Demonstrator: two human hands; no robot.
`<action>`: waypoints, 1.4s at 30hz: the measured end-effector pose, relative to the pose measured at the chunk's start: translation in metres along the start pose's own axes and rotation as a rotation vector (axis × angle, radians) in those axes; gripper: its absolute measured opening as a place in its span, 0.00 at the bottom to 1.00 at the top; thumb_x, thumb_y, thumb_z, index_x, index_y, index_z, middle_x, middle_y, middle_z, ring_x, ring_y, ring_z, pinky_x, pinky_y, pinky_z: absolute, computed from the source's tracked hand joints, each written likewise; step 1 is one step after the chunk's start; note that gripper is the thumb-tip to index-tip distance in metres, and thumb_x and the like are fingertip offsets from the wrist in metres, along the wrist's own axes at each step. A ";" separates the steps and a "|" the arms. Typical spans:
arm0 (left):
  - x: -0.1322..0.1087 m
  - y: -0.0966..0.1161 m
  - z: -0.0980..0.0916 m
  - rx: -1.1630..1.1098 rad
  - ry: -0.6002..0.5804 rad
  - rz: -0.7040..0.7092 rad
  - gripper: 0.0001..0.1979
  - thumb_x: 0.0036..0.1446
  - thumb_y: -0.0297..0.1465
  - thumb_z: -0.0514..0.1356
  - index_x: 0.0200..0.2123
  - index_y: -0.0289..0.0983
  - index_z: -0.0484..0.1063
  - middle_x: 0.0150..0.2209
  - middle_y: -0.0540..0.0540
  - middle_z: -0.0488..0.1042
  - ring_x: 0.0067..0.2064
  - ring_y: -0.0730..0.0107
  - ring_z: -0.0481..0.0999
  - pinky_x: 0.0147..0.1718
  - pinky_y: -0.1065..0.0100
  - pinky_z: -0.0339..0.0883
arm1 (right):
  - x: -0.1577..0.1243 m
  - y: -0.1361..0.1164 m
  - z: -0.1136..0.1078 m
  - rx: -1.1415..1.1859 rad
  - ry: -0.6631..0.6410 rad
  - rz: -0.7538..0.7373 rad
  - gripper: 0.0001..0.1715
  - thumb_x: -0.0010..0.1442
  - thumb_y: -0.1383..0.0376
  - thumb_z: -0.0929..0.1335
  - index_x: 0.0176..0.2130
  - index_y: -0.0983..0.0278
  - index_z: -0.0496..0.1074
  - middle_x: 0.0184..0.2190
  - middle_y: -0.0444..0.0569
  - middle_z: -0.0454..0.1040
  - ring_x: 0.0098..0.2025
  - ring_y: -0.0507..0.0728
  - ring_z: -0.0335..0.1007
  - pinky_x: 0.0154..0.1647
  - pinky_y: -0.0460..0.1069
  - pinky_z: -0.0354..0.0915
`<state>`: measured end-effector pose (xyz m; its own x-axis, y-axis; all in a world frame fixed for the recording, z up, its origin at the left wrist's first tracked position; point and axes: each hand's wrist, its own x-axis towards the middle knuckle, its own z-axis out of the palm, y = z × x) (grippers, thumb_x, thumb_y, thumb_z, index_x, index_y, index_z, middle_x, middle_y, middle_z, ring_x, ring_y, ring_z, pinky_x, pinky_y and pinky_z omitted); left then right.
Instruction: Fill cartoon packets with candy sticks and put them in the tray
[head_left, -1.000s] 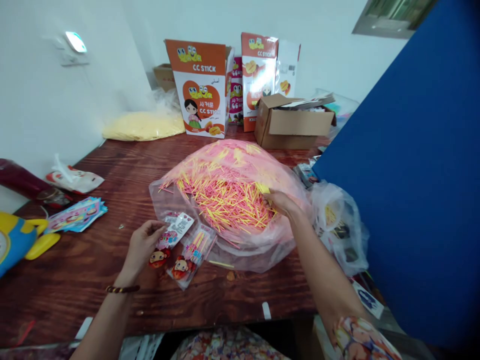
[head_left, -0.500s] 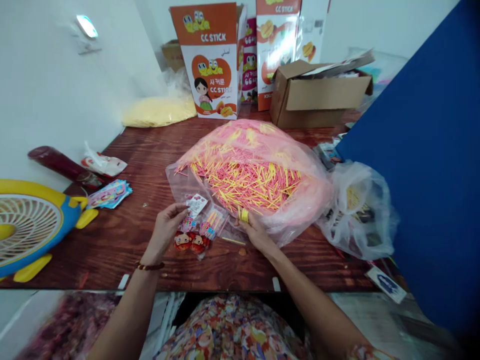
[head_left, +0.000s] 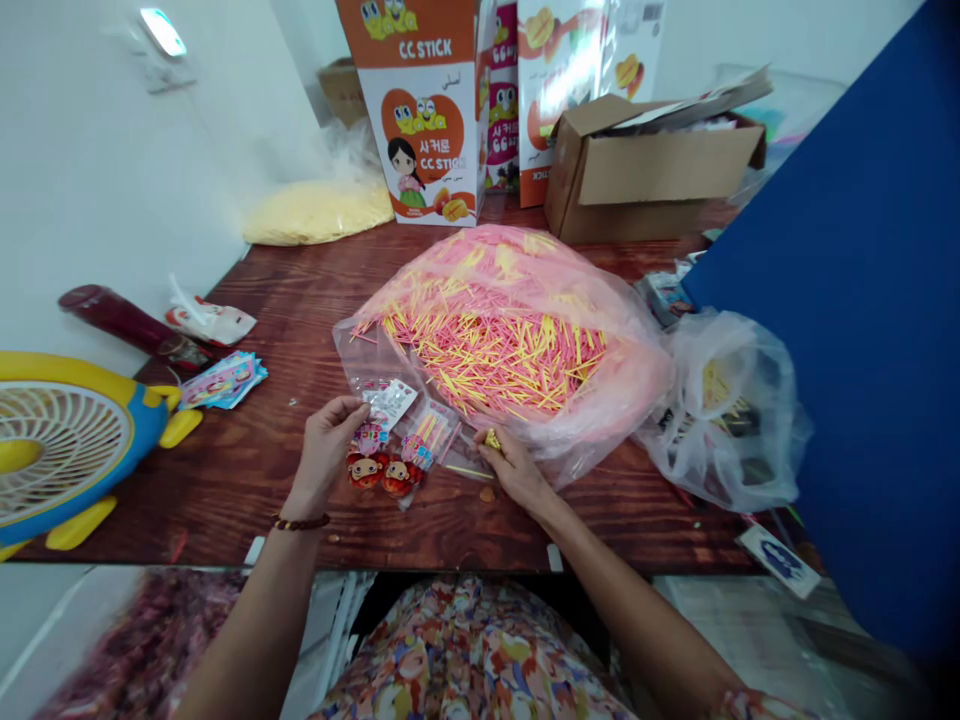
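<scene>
My left hand (head_left: 330, 440) pinches the edge of a small printed plastic packet (head_left: 391, 404), its thumb and fingers closed together. Just right of it lies another clear packet (head_left: 429, 432) with a few yellow sticks inside. Below them, red-haired cartoon figures (head_left: 382, 474) show on the packets. My right hand (head_left: 517, 472) is closed around a small bunch of yellow sticks (head_left: 492, 440), ends pointing up. Beyond both hands, a large open plastic bag (head_left: 637, 390) spills over with pink and yellow sticks (head_left: 495, 350). One loose yellow stick (head_left: 469, 472) lies on the table by my right hand.
A yellow-blue fan (head_left: 135, 440), a dark red bottle (head_left: 124, 318) and a stack of printed packets (head_left: 225, 380) are at left. Cartons (head_left: 427, 130) and an open cardboard box (head_left: 660, 180) stand behind. At right are a white plastic bag (head_left: 757, 430) and a blue panel (head_left: 847, 300).
My right hand has tilted the bunch of yellow sticks so their ends face up toward me. My left hand stays on the packet. The whole view has shifted slightly.
</scene>
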<state>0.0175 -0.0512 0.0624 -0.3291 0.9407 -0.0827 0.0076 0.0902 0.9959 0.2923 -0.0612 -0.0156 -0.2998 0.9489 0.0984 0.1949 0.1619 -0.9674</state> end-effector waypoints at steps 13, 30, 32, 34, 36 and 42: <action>0.000 0.001 0.002 -0.006 0.017 0.027 0.14 0.41 0.36 0.72 0.28 0.34 0.75 0.24 0.52 0.75 0.27 0.75 0.71 0.29 0.74 0.64 | -0.008 -0.014 0.004 0.065 -0.024 -0.022 0.09 0.64 0.63 0.63 0.40 0.61 0.72 0.35 0.48 0.77 0.39 0.57 0.73 0.43 0.51 0.65; -0.020 0.005 0.045 0.183 -0.348 0.009 0.13 0.45 0.39 0.69 0.25 0.35 0.73 0.22 0.52 0.70 0.25 0.75 0.65 0.25 0.73 0.59 | 0.027 -0.043 -0.018 0.580 0.079 0.174 0.18 0.54 0.51 0.72 0.35 0.62 0.71 0.30 0.46 0.75 0.29 0.52 0.69 0.29 0.47 0.63; -0.024 0.004 0.059 0.203 -0.432 0.005 0.12 0.46 0.39 0.68 0.25 0.36 0.74 0.22 0.52 0.71 0.25 0.75 0.65 0.25 0.72 0.59 | 0.031 -0.056 -0.026 0.400 0.074 0.113 0.15 0.57 0.53 0.70 0.36 0.62 0.71 0.29 0.44 0.73 0.28 0.51 0.66 0.29 0.46 0.63; -0.027 0.002 0.068 0.220 -0.491 0.003 0.12 0.47 0.38 0.67 0.24 0.35 0.74 0.22 0.51 0.72 0.25 0.74 0.66 0.26 0.72 0.59 | 0.033 -0.066 -0.032 0.195 0.020 0.052 0.13 0.61 0.54 0.67 0.37 0.62 0.71 0.28 0.43 0.71 0.28 0.51 0.63 0.30 0.46 0.62; -0.027 0.001 0.072 0.229 -0.524 0.005 0.11 0.49 0.37 0.66 0.24 0.35 0.74 0.22 0.51 0.71 0.24 0.75 0.65 0.26 0.72 0.59 | 0.034 -0.072 -0.036 -0.001 -0.036 -0.030 0.12 0.64 0.56 0.65 0.36 0.61 0.70 0.28 0.44 0.69 0.29 0.53 0.63 0.32 0.48 0.62; -0.026 -0.002 0.073 0.207 -0.574 -0.017 0.09 0.50 0.35 0.66 0.25 0.35 0.75 0.23 0.51 0.74 0.25 0.74 0.68 0.28 0.71 0.61 | 0.041 -0.073 -0.039 -0.236 -0.067 -0.161 0.09 0.67 0.61 0.62 0.35 0.61 0.67 0.33 0.47 0.70 0.36 0.56 0.66 0.38 0.50 0.62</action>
<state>0.0945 -0.0519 0.0598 0.2299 0.9596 -0.1625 0.2094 0.1143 0.9711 0.3021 -0.0232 0.0685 -0.4044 0.8870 0.2231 0.3494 0.3753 -0.8585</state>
